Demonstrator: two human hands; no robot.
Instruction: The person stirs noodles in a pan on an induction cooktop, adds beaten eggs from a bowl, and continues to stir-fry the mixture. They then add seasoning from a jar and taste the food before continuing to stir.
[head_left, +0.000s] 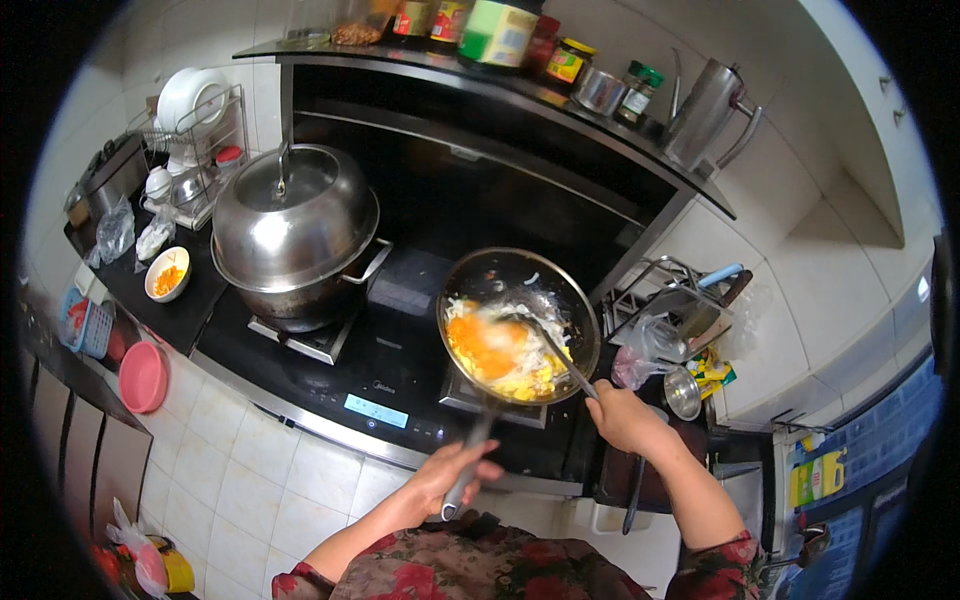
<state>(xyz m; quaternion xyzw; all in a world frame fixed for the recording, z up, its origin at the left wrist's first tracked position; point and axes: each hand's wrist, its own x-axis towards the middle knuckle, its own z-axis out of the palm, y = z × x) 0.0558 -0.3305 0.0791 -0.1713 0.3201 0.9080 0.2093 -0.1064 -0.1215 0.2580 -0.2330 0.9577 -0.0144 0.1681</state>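
Observation:
A dark frying pan (577, 300) sits on the right burner, holding food (491, 349) of orange shreds, white strips and yellow pieces that look like egg. Part of the food is blurred. My left hand (446, 476) is around the pan's grey handle (461, 484), below the hob's front edge. In my right hand (626, 416) is the handle of a metal spatula (562, 356). It slants down to the left into the pan, and its blade is partly hidden in the food.
A large lidded metal pot (292, 225) occupies the left burner. Left of it stands a bowl of orange shreds (168, 274). A knife rack (667, 300), plastic bag (645, 352) and small metal bowl (682, 394) crowd the right side. Jars line the shelf (420, 56) above.

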